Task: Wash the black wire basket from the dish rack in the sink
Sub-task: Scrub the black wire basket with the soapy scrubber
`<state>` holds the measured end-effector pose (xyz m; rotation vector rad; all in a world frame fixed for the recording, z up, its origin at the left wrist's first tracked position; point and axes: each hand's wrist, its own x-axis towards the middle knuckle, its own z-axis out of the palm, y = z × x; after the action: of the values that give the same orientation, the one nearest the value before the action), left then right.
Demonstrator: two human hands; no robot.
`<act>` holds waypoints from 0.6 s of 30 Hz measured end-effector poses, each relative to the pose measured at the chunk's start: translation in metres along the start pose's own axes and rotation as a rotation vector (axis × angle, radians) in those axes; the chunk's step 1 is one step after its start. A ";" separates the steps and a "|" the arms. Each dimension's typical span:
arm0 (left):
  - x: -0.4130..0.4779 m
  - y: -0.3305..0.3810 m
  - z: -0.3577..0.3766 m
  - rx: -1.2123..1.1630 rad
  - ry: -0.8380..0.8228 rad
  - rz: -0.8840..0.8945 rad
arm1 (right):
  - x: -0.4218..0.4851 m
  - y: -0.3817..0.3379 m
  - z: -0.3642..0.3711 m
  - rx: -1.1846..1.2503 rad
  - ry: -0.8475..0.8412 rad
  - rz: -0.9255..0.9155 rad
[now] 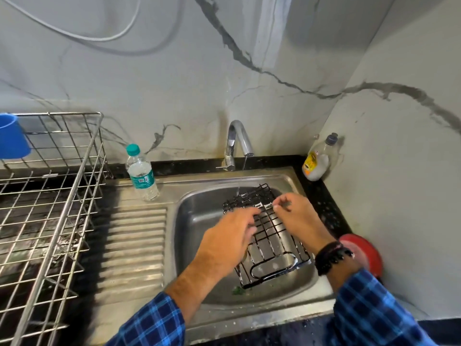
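We see the black wire basket (268, 236) lying in the sink (199, 216), beneath and between both hands. The left hand (229, 236) rests on its wires, fingers loosely curled; the right hand (296, 216) pinches its far edge, under the faucet (237, 143).

Black wire basket (268, 236) in steel sink (199, 213)

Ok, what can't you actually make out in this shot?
- Head view, left hand: motion-blurred, so its grip on the black wire basket is unclear.
- Right hand: fingertips blurred, contact uncertain.
- Blue cup: cut off by the left edge.
- Red object: partly hidden behind the right wrist.
- Bottle label: too small to read.
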<state>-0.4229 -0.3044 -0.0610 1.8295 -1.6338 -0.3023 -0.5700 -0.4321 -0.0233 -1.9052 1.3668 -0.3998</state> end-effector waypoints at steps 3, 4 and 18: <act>0.001 -0.032 0.000 -0.536 0.137 -0.658 | -0.010 0.021 0.000 0.187 0.031 0.056; 0.002 -0.041 -0.002 -0.838 -0.008 -0.968 | -0.013 0.027 0.000 0.280 0.039 0.086; 0.021 -0.019 0.017 -1.642 0.097 -1.140 | -0.026 0.035 -0.006 -0.285 0.393 -0.239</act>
<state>-0.4134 -0.3296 -0.0803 1.0403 0.2090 -1.4260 -0.6074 -0.4159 -0.0399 -2.3258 1.5101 -0.7639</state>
